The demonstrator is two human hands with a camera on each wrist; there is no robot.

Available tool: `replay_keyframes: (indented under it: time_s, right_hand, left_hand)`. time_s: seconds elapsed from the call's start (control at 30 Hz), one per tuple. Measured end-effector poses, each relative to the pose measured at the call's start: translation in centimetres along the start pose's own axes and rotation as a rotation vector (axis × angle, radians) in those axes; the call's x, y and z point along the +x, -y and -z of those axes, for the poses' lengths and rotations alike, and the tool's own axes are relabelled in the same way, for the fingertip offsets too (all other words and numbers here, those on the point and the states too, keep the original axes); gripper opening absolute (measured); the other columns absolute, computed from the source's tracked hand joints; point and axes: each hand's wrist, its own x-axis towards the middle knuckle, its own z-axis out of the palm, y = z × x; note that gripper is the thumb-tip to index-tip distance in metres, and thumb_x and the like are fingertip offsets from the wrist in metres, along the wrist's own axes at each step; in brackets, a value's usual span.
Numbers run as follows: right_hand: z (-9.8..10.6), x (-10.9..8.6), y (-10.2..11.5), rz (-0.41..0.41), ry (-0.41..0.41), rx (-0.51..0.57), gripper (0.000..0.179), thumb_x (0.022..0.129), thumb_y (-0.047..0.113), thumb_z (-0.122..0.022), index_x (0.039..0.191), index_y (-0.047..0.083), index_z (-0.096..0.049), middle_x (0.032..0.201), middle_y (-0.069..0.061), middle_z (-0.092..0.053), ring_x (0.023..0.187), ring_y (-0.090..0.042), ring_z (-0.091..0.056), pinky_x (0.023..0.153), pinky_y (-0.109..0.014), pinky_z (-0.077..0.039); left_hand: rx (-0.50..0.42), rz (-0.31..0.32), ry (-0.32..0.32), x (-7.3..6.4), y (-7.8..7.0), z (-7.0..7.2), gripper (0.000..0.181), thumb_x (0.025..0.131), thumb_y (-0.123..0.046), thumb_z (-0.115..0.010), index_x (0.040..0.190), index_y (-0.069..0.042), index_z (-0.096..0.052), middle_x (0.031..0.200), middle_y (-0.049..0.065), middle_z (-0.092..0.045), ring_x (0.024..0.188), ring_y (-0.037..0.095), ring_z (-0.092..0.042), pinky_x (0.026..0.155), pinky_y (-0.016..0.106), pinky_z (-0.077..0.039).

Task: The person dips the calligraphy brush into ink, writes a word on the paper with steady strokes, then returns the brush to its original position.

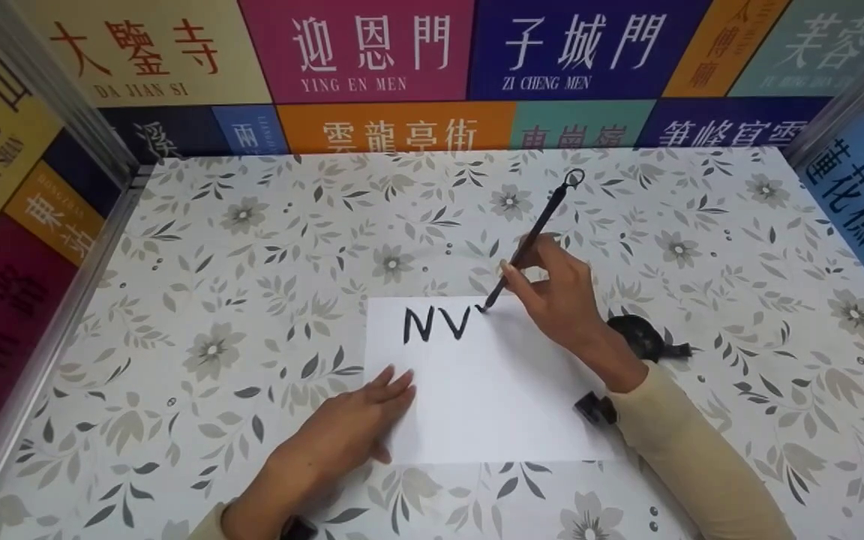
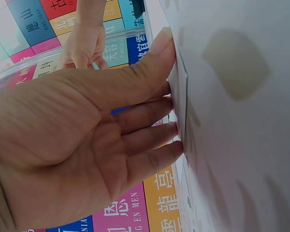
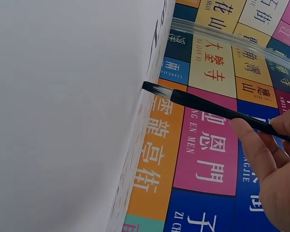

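A white sheet of paper (image 1: 492,397) lies on the table, with large black letters N and V (image 1: 436,324) near its top edge. My right hand (image 1: 556,292) pinches a dark writing brush (image 1: 541,225), its looped end pointing up and away. The inked tip meets the paper at a short black stroke right of the V. In the right wrist view the brush's bristles (image 3: 157,90) are black at the tip and pale near the handle. My left hand (image 1: 357,420) rests on the paper's left edge, and in the left wrist view its fingertips (image 2: 176,150) press down with fingers extended.
A round black dish (image 1: 634,336) with a short handle sits beyond my right wrist. The black wrist camera (image 1: 595,409) hangs by my right sleeve. Floral cloth (image 1: 214,405) covers the table, and colourful lettered panels (image 1: 372,52) stand along the back and sides.
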Motion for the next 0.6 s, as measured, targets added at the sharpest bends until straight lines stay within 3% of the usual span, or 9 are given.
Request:
replay_keyframes:
  time_s: [0.6]
  right_hand:
    - [0.42,0.2,0.36,0.027,0.073,0.036,0.017,0.086,0.001,-0.068,0.095,-0.002,-0.055,0.081,-0.007,-0.063,0.075,-0.016,-0.068,0.058,-0.018,-0.053]
  left_hand:
    - [0.008,0.017,0.019,0.14,-0.05,-0.04,0.08,0.065,-0.017,-0.081,0.137,-0.001,-0.05,0.145,0.013,-0.043,0.134,0.031,-0.037,0.086,0.045,-0.049]
